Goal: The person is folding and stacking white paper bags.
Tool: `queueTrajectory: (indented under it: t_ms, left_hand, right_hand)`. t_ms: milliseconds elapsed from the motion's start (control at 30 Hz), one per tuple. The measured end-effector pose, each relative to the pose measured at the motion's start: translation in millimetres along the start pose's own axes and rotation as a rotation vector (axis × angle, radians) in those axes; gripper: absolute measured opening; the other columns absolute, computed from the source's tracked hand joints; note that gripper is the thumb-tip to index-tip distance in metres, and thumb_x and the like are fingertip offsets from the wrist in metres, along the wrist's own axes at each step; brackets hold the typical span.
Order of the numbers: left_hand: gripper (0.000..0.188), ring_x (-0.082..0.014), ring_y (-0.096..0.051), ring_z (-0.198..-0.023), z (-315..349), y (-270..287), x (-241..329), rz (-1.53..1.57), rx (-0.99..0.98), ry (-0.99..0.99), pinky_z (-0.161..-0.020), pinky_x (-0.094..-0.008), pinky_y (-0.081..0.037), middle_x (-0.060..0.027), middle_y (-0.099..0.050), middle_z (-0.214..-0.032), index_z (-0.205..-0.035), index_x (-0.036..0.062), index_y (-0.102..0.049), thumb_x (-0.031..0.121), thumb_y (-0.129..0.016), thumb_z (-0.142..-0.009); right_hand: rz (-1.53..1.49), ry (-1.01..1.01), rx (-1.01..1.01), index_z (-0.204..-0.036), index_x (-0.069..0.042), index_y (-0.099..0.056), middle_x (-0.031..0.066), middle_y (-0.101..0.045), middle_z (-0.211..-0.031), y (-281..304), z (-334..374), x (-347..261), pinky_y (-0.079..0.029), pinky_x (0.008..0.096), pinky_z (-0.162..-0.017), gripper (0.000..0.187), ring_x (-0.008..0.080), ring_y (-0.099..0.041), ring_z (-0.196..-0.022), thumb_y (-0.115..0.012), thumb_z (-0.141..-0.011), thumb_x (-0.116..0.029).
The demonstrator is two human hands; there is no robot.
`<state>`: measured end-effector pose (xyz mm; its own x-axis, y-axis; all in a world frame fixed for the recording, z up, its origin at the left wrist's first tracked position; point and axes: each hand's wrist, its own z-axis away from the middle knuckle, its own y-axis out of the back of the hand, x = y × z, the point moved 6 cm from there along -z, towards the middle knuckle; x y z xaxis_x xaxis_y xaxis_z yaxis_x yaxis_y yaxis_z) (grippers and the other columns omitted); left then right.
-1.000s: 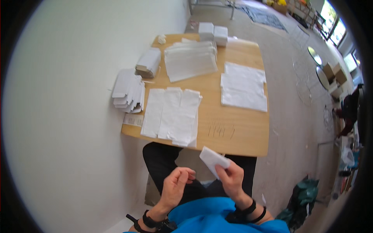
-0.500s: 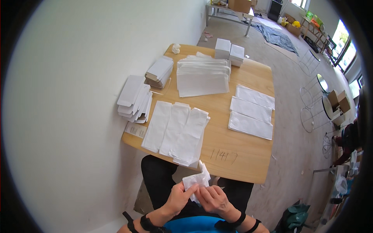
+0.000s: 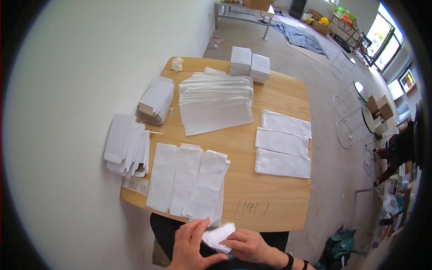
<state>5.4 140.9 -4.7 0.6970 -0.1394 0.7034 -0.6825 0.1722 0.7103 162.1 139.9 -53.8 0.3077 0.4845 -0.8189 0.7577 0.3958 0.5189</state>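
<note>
My right hand (image 3: 249,245) pinches a folded piece of thin white paper (image 3: 218,235) just off the table's near edge. On the paper's left side is my left hand (image 3: 188,243), its fingers stretched out and the thumb well apart, not closed on it. Directly beyond that hand, three overlapping stacks of folded white paper (image 3: 185,180) lie side by side, the right one reaching the table edge. Whether the held piece is a sheet or a bag I cannot tell.
The wooden table (image 3: 243,189) bears a large fanned pile of white paper (image 3: 216,108), three folded stacks (image 3: 282,144) at the right, flat white cartons (image 3: 121,139) along the wall, two white blocks (image 3: 240,60) at the back and a crumpled tissue (image 3: 177,64). A person (image 3: 398,148) is far right.
My left hand has let go of the paper and spread its fingers. The paper now looks more compactly folded, still in my right hand. The view has shifted, so the table appears lower.
</note>
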Motion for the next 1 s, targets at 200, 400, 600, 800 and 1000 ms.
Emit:
queueTrajectory:
  t_ms: [200,400,600,800,1000]
  left_hand:
    - [0.077,-0.0359,-0.045,-0.124,-52,5,3,0.117,-0.222,-0.215,-0.104,-0.05,-0.033,-0.0159,-0.048,-0.133,-0.135,0.0062,-0.044,0.033,-0.079,-0.073]
    - [0.031,-0.0258,-0.067,-0.08,-83,-7,-38,0.528,-0.287,0.242,-0.073,-0.0297,-0.053,-0.0159,-0.066,-0.097,-0.112,0.0029,-0.063,0.007,-0.07,-0.082]
    - [0.02,-0.0194,-0.066,-0.087,-88,-9,-58,0.348,-0.249,0.048,-0.074,-0.0335,-0.053,-0.0101,-0.067,-0.1,-0.108,0.0029,-0.063,0.014,-0.063,-0.091]
    - [0.016,-0.0085,-0.061,-0.078,-112,2,-97,0.453,-0.064,0.254,-0.069,-0.023,-0.049,-0.0033,-0.067,-0.084,-0.103,-0.0016,-0.067,0.007,-0.062,-0.091]
    - [0.011,-0.0031,-0.055,-0.069,-121,-15,-192,0.836,0.267,0.59,-0.062,-0.0184,-0.045,0.0007,-0.065,-0.08,-0.094,-0.0015,-0.068,0.008,-0.066,-0.089]
  right_hand:
    - [-0.42,-0.171,-0.256,-0.098,-0.002,-0.063,0.0097,-0.059,-0.088,14,-53,33,-0.049,0.0355,-0.066,0.018,0.0282,-0.06,-0.076,-0.067,-0.081,-0.006]
    - [-0.584,-0.213,-0.35,-0.096,0.0,-0.066,0.0095,-0.06,-0.085,10,-77,59,-0.046,0.033,-0.061,0.013,0.0237,-0.059,-0.073,-0.068,-0.084,-0.006]
    - [-0.707,-0.299,-0.362,-0.104,-0.002,-0.066,0.0076,-0.063,-0.089,0,-87,80,-0.046,0.0318,-0.064,0.02,0.0176,-0.059,-0.076,-0.069,-0.086,-0.01]
    - [-0.583,-0.447,-0.429,-0.122,0.0,-0.056,0.0126,-0.065,-0.104,-7,-97,103,-0.045,0.0314,-0.091,0.048,0.0224,-0.059,-0.102,-0.073,-0.084,-0.023]
    - [-0.927,-0.925,-0.374,-0.113,0.0,-0.063,0.0036,-0.067,-0.102,-18,-46,192,-0.048,0.0258,-0.082,0.034,0.0095,-0.06,-0.093,-0.073,-0.085,-0.017]
